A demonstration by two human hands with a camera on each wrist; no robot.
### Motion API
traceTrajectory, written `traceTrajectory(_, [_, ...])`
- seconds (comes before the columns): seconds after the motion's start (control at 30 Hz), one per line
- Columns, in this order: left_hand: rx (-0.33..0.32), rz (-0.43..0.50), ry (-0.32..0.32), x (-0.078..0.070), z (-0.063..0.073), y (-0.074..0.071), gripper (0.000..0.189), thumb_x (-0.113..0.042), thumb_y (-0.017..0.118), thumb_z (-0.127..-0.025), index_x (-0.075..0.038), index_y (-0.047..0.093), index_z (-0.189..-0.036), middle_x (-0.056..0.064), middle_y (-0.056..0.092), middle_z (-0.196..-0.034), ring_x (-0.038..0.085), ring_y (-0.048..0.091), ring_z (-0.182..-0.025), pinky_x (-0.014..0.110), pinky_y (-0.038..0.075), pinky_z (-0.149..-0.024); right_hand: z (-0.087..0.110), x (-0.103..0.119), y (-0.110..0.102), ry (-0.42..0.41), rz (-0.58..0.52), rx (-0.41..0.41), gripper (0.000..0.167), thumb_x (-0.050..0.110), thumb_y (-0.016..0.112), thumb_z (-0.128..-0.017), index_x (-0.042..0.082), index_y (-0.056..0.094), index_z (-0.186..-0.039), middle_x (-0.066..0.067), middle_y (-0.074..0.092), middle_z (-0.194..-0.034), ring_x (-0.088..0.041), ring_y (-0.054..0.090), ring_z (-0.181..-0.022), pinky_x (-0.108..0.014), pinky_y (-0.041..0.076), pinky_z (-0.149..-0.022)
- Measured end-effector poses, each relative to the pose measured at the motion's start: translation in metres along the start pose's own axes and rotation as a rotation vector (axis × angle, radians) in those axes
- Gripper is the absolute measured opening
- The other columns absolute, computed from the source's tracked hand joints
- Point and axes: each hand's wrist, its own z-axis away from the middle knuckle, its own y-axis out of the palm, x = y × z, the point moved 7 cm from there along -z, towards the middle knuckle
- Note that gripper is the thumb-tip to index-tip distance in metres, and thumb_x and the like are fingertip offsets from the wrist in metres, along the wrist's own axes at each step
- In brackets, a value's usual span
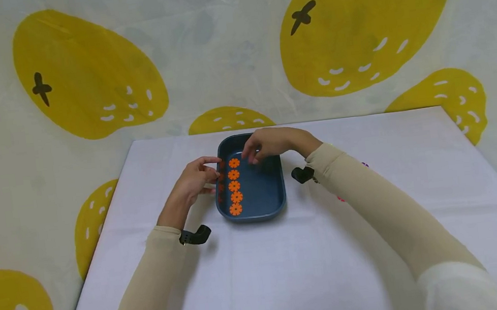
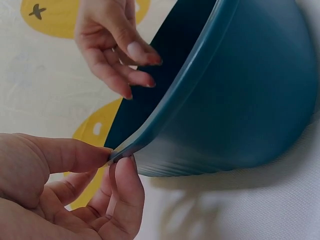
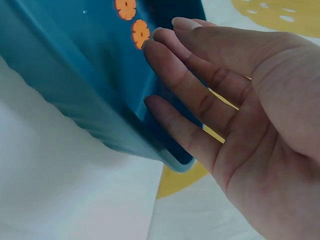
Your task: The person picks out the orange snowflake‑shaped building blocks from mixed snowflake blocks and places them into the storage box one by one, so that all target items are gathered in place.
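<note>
A dark blue rectangular tray (image 1: 259,192) with raised walls stands on the white table. Inside, along its left side, several flat orange flower-shaped pieces (image 1: 234,185) lie in a column. My left hand (image 1: 190,181) is at the tray's left side; in the left wrist view its thumb and fingers pinch the rim (image 2: 131,145). Over the tray's far part hangs my right hand (image 1: 270,142), fingers loosely bent and holding nothing that shows. Two orange flowers (image 3: 141,34) appear just beyond its fingertips in the right wrist view.
Beside my right forearm, a small pink piece (image 1: 341,198) and a purple piece (image 1: 365,164) peek out, mostly hidden by the sleeve. The white tabletop (image 1: 262,276) ends at a back wall cloth (image 1: 223,50) printed with yellow fruit shapes. Each wrist wears a black band.
</note>
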Motion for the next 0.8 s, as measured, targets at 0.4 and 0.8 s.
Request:
traceTrajectory(0.4, [-0.017,0.001,0.006,0.000,0.000,0.000,0.040,-0.005,0.057,-0.100,-0.023,0.060,-0.136,0.014,0.059,-0.114,0.031,0.063,-0.100,0.034,0.059,-0.069,0.030,0.003,0.000,-0.037,-0.024,0.005,0.039,0.012,0.067,-0.098,0.011,0.063,-0.137,-0.012,0.069,-0.127,-0.019,0.065,-0.113,-0.037,0.052,-0.100])
traceTrajectory(0.8, [-0.021,0.007,-0.002,0.000,0.000,0.001,0.039,-0.005,0.055,-0.101,-0.022,0.060,-0.135,0.014,0.059,-0.114,0.032,0.062,-0.100,0.034,0.059,-0.069,0.056,0.005,0.002,-0.031,-0.050,-0.031,0.036,0.014,0.068,-0.097,0.012,0.065,-0.133,-0.001,0.070,-0.118,-0.020,0.066,-0.110,-0.036,0.054,-0.098])
